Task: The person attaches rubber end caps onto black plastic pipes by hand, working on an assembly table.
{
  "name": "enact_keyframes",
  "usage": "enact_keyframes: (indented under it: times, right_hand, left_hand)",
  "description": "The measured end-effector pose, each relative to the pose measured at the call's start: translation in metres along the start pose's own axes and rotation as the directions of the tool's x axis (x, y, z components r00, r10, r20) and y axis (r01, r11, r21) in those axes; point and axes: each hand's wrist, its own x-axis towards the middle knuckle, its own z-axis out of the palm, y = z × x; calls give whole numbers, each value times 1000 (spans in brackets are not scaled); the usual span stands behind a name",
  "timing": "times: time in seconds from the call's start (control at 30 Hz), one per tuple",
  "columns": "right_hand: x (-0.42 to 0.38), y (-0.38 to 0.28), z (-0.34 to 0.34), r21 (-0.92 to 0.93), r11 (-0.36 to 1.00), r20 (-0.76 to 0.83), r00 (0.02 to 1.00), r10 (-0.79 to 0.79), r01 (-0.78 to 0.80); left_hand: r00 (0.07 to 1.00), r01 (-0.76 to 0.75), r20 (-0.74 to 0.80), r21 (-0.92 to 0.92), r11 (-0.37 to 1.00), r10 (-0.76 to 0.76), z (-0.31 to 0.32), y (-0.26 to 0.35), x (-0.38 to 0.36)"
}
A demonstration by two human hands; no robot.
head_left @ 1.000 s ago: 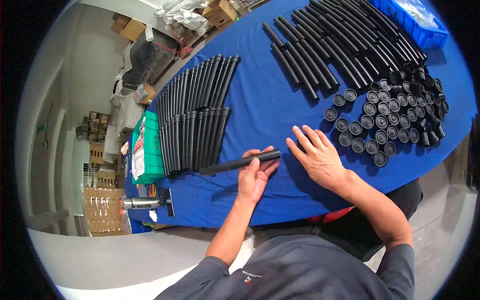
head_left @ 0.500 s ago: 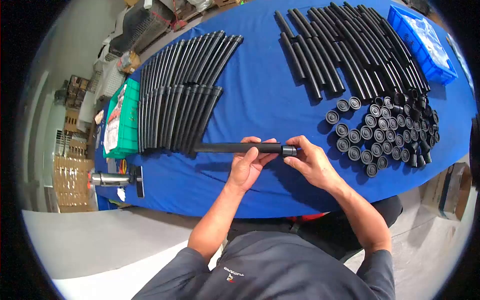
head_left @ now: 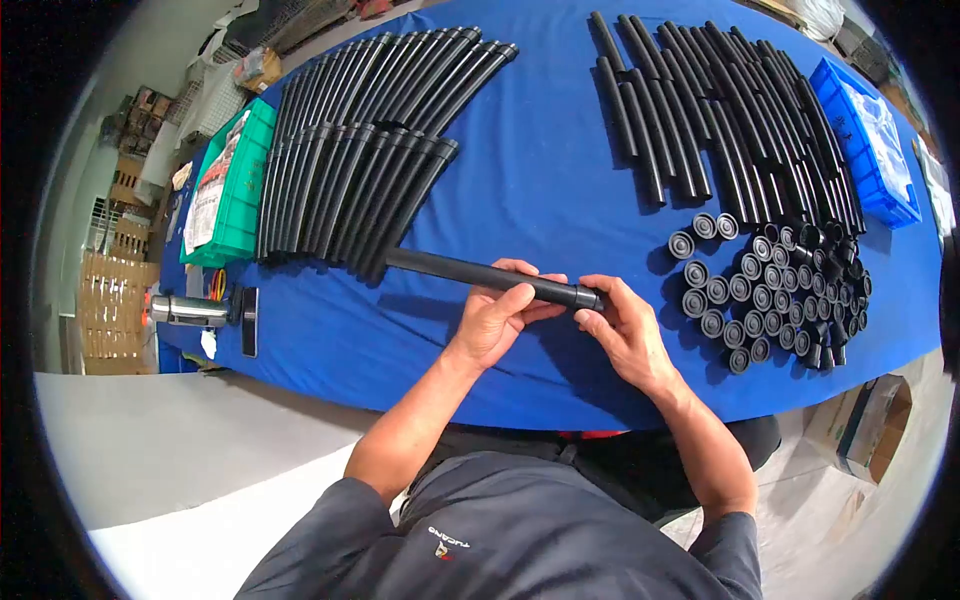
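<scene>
A long black tube (head_left: 450, 268) slants across the near part of the blue table, its far end close to the tubes on the left. My left hand (head_left: 497, 318) is wrapped round it near its right part, thumb on top. At the tube's right end sits a black cap (head_left: 588, 298), which my right hand (head_left: 622, 330) pinches between thumb and fingers. Capped black tubes (head_left: 350, 150) lie in two rows on the left. Uncapped tubes (head_left: 735, 110) are laid out at the back right, with many loose round caps (head_left: 763, 298) in front of them.
A green crate (head_left: 236, 190) stands at the left edge of the blue cloth (head_left: 545, 150). Near it are a metal flask (head_left: 190, 311) and a phone (head_left: 249, 322). At the right edge is a blue crate (head_left: 865, 160). A cardboard box (head_left: 880, 430) stands on the floor.
The held tube has gone from level to slanting down to the right, and its cap sits further on. The view has shifted a little.
</scene>
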Motion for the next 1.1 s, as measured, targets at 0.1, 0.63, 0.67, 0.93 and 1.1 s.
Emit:
enact_keyframes:
  times: [0.1,0.63,0.67,0.93,1.1]
  right_hand:
    - [-1,0,2,-77,993,-21,996,-87,85]
    - [-2,-3,8,-374,881,-41,944,-329,291]
    - [-2,-3,8,-388,873,-42,940,-339,297]
    - [0,-12,3,-347,901,-6,960,-278,259]
    - [1,8,12,201,976,40,996,79,-85]
  left_hand:
    - [999,-15,-27,17,1000,16,-2,-3,-1]
    - [999,-26,-32,22,999,27,2,-4,-1]
    - [999,-16,-31,21,1000,17,1,-3,-2]
    - [1000,10,11,10,1000,-10,-4,0,-1]
    - [998,32,54,69,997,-36,-6,5,-3]
